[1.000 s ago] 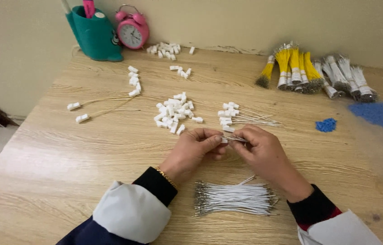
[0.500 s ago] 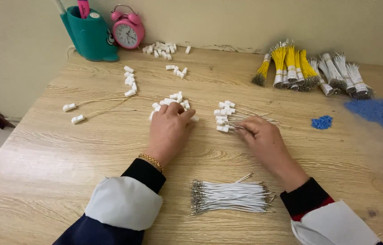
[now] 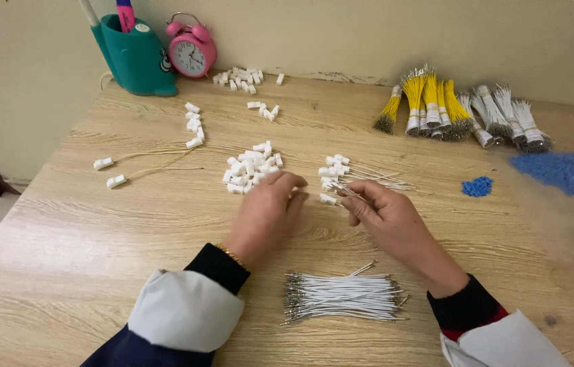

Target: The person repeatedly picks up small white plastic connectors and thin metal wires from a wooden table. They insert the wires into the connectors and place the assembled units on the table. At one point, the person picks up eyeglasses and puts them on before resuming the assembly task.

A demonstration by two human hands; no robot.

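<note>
My left hand (image 3: pixel 266 211) rests palm down at the near edge of a pile of small white plastic connectors (image 3: pixel 249 166), its fingertips curled over one or two of them. My right hand (image 3: pixel 389 217) pinches a thin white wire with a white connector (image 3: pixel 328 199) on its end, beside a small group of finished wired connectors (image 3: pixel 351 173). A flat bundle of cut white wires (image 3: pixel 345 297) lies on the wooden table (image 3: pixel 97 258) just in front of me, between my forearms.
At the back stand a teal pen holder (image 3: pixel 134 58) and a pink alarm clock (image 3: pixel 192 53). More white connectors (image 3: pixel 243 78) lie near them. Yellow and white wire bundles (image 3: pixel 460 115) sit back right, blue beads (image 3: pixel 562 173) right, and two wired connectors (image 3: pixel 109 171) left.
My hands have parted from the joint hold on the wired connector. The left hand went to the connector pile and has drawn slightly back; the right hand stays by the finished group with the wire.
</note>
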